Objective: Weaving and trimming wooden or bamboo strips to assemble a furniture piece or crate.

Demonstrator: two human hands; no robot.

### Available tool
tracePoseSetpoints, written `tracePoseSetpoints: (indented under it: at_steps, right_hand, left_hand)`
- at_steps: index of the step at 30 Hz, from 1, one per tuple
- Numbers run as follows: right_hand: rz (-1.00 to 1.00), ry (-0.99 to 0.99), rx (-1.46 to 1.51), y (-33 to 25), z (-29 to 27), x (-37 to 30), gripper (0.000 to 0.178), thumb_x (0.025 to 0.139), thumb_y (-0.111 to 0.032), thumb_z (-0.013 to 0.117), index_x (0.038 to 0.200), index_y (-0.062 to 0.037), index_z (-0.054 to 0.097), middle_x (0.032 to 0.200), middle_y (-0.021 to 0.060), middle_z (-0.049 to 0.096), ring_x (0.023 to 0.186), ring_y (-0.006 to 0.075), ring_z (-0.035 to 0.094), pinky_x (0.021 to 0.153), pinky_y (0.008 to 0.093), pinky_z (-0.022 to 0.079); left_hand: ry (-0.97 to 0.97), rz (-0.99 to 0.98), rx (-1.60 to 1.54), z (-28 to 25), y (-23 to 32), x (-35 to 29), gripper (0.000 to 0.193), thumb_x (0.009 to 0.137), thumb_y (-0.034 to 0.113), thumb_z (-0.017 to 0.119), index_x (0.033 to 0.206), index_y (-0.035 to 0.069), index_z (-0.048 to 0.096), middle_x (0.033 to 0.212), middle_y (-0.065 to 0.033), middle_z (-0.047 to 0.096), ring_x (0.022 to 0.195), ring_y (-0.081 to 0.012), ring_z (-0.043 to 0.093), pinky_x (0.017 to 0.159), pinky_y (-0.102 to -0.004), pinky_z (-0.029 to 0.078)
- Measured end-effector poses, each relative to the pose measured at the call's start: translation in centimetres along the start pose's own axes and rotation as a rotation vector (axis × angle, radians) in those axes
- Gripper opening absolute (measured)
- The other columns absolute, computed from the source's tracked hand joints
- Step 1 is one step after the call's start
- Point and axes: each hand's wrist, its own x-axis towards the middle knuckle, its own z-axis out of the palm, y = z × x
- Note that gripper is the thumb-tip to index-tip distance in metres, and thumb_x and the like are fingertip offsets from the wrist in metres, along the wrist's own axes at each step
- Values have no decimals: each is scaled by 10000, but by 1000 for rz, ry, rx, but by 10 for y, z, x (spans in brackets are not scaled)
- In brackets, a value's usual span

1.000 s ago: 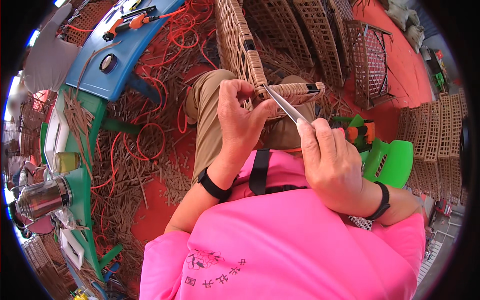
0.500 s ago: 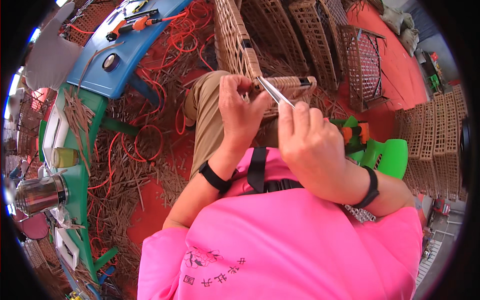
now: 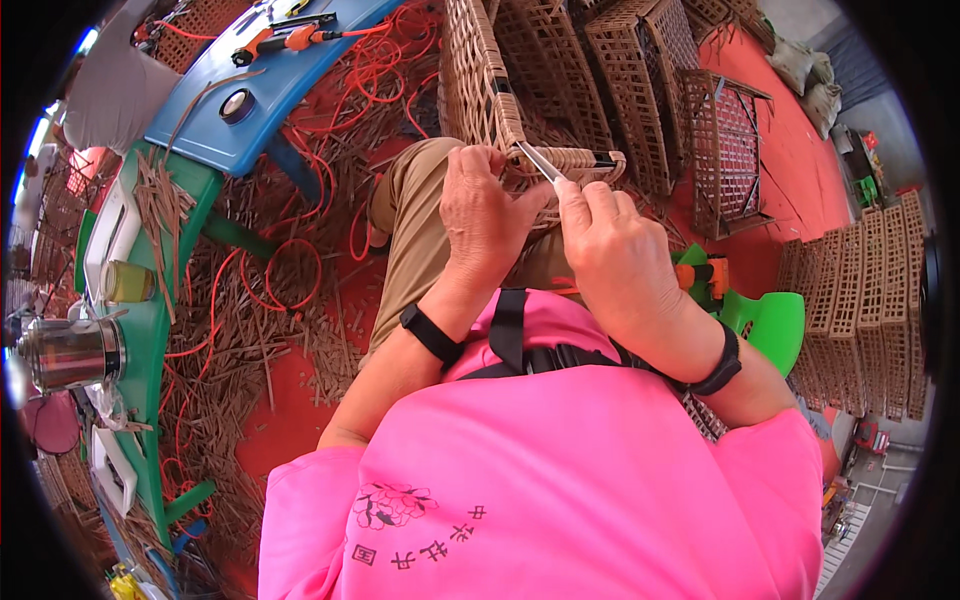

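Observation:
A woven rattan basket [image 3: 482, 85] with black bands on its rim leans before my knees. My left hand [image 3: 485, 215] is at its near corner, fingers curled against the rim and thumb stretched toward the right hand; the fingertips are partly hidden. My right hand [image 3: 625, 250] is closed around a slim pointed metal tool [image 3: 540, 162]. Its tip meets the wrapped corner of the basket; the grip is mostly covered by my fingers, so its exact kind is unclear. The basket's wrapped lower rim [image 3: 575, 158] runs rightward from that corner.
At left, a blue table [image 3: 205, 140] bears a tape roll [image 3: 237, 106] and an orange-black tool [image 3: 290, 38]. A green bench [image 3: 150, 350] holds a metal pot [image 3: 75, 352]. Orange hose [image 3: 320, 250] and cane scraps cover the floor. Stacked baskets [image 3: 860, 310] stand right of a green chair [image 3: 775, 325].
The tool's two shiny prongs, seen apart earlier, now look like one narrow blade, its tip still at the basket corner. My right hand has shifted slightly; my left stays by the rim.

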Motion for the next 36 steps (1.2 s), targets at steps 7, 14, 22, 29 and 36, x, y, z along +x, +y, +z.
tracePoseSetpoints:
  at_steps: [7, 14, 22, 29, 36]
  right_hand:
    - [-34, 6, 169, 12, -3, 4, 222, 845, -58, 620, 1058, 4, 627, 884, 104, 595, 800, 226, 669, 617, 317, 571]
    - [15, -46, 357, 19, -4, 3, 294, 914, -36, 602, 1206, 4, 615, 924, 142, 596, 833, 316, 654, 675, 412, 539]
    - [9, -22, 347, 20, -2, 2, 227, 816, 5, 608, 1041, 29, 594, 892, 143, 599, 816, 294, 680, 666, 382, 571]
    - [-15, -10, 397, 31, -3, 6, 266, 823, -2, 600, 1086, 30, 624, 892, 148, 626, 830, 308, 683, 692, 395, 569]
    - [-31, -2, 487, 35, -5, 10, 276, 851, 0, 572, 1118, 36, 635, 887, 156, 625, 829, 319, 670, 695, 413, 548]
  left_hand:
    - [1, -109, -22, 5, 7, -6, 456, 708, 126, 810, 1015, 40, 485, 923, -128, 526, 807, -332, 600, 681, -441, 491]
    - [34, -35, -90, 1, 1, -11, 434, 759, 82, 787, 1076, 45, 493, 859, -60, 562, 677, -163, 602, 639, -331, 511]
    - [-118, -376, -283, -8, 0, -15, 200, 818, 115, 761, 844, -32, 627, 719, -103, 644, 674, -213, 639, 653, -325, 510]
    - [-64, -466, -675, 3, -9, -24, 173, 892, 117, 723, 854, -44, 674, 741, -50, 646, 693, -84, 566, 631, -268, 473]
    - [13, -392, -548, 10, -11, -24, 171, 888, 121, 720, 815, -9, 638, 742, -70, 629, 695, -173, 577, 660, -327, 457]
